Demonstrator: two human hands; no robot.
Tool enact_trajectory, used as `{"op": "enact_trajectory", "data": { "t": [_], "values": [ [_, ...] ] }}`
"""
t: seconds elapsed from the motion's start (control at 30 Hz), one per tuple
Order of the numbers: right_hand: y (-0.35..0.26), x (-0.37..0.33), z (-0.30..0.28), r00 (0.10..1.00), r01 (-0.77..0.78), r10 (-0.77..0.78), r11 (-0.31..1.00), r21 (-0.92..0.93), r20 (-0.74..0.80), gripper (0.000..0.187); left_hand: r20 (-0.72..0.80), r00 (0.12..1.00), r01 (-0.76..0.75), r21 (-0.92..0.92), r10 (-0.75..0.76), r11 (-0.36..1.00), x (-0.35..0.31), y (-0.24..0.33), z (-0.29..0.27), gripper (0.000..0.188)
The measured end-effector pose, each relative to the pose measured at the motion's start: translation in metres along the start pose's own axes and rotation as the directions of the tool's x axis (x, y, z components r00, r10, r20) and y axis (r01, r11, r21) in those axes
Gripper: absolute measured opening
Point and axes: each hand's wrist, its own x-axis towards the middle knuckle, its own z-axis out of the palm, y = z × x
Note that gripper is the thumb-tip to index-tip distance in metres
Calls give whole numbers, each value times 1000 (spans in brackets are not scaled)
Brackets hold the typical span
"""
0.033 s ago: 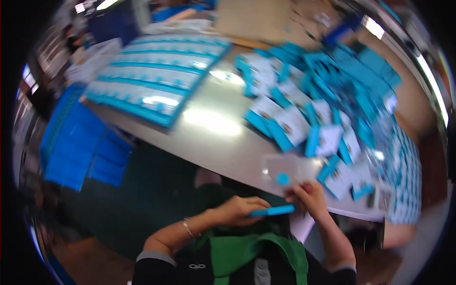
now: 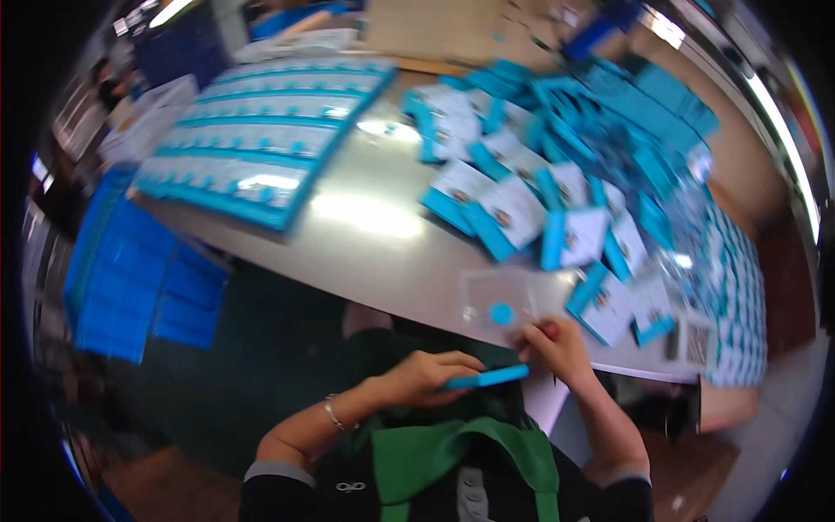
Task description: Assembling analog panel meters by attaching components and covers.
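My left hand (image 2: 432, 378) grips a thin, flat bright-blue box (image 2: 489, 378) by one end and holds it nearly edge-on in front of my body, off the table's near edge. My right hand (image 2: 554, 348) is closed just beyond the free end of the box, apart from it. A small red bit (image 2: 549, 330) shows at its curled fingers; the rest of what they hold is hidden. Beside that hand, a clear plastic sheet or sleeve (image 2: 487, 291) with a round blue sticker (image 2: 502, 314) lies at the table edge.
Blue-and-white packets (image 2: 507, 217) are heaped on the metal table (image 2: 348, 261), with blue pieces and clear plastic behind. A tray of packets in rows (image 2: 243, 139) stands far left. At right are a small white box (image 2: 696, 337) and stacked packets (image 2: 738, 296). A blue crate (image 2: 122, 270) stands left.
The whole view has shifted, so the table and its things sit slightly farther left and higher. Both hands keep their hold.
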Motion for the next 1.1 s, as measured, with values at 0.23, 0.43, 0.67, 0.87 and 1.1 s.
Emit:
{"op": "enact_trajectory", "data": {
  "t": [0.23, 0.43, 0.67, 0.87, 1.1],
  "values": [
    [-30, -6, -30, 952, 264, -302, 748, -609, 43, 27, 118, 993, 15, 111, -29, 994, 20, -4, 7, 46],
    [-22, 22, -25, 912, 406, -326, 618, -673, 250, 53, 26, 995, 89, 200, -96, 976, 27, 0, 2, 44],
    [-26, 15, -10, 953, 287, -263, 633, -719, 149, 58, 114, 982, 126, 192, -149, 973, 25, -8, -22, 43],
    [-18, 24, -9, 930, 342, -332, 635, -692, 154, 57, 114, 987, 95, 178, -116, 979, 28, -14, -25, 43],
    [-14, 26, -11, 925, 354, -353, 661, -661, 142, 58, -25, 997, 72, 7, -72, 997, 17, -15, -23, 34]
  ]
}}
